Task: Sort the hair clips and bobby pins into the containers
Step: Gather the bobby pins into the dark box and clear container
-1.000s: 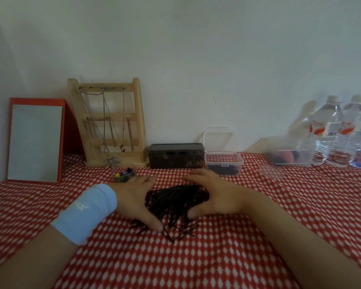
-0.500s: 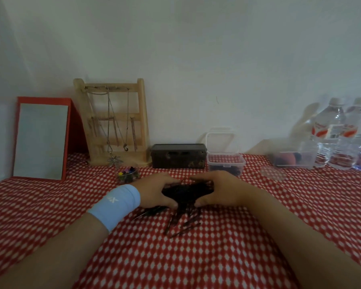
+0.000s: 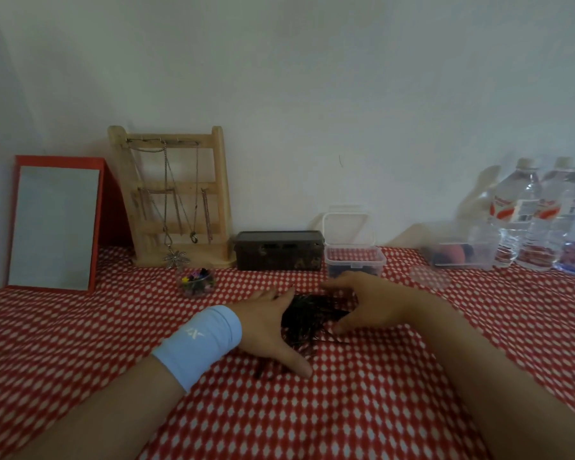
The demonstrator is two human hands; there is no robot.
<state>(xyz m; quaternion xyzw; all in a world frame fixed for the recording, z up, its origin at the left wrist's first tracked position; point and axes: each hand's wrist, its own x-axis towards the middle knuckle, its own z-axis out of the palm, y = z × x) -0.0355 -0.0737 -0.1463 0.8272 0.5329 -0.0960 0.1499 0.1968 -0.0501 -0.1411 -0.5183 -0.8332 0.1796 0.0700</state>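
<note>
A heap of black bobby pins (image 3: 307, 318) lies on the red checked cloth between my two hands. My left hand (image 3: 266, 330), with a light blue wristband, lies on its edge against the heap's left side, fingers straight and thumb stretched toward me. My right hand (image 3: 374, 302) arches over the heap's right side, fingertips at its far edge and thumb on the cloth. A few pins stick out near my left thumb. A small clear box (image 3: 355, 263) with its lid up holds dark pieces. A small round tub (image 3: 196, 283) holds colourful clips.
Along the wall stand a red-framed mirror (image 3: 52, 227), a wooden jewellery stand (image 3: 176, 197), a black box (image 3: 279, 251), a larger clear container (image 3: 460, 252) and water bottles (image 3: 538, 210). A round clear lid (image 3: 429, 277) lies on the checked cloth (image 3: 312, 410).
Both hands had squeezed the pins into a tight bunch half a second ago. They have now spread apart and flattened, and the heap lies looser between them.
</note>
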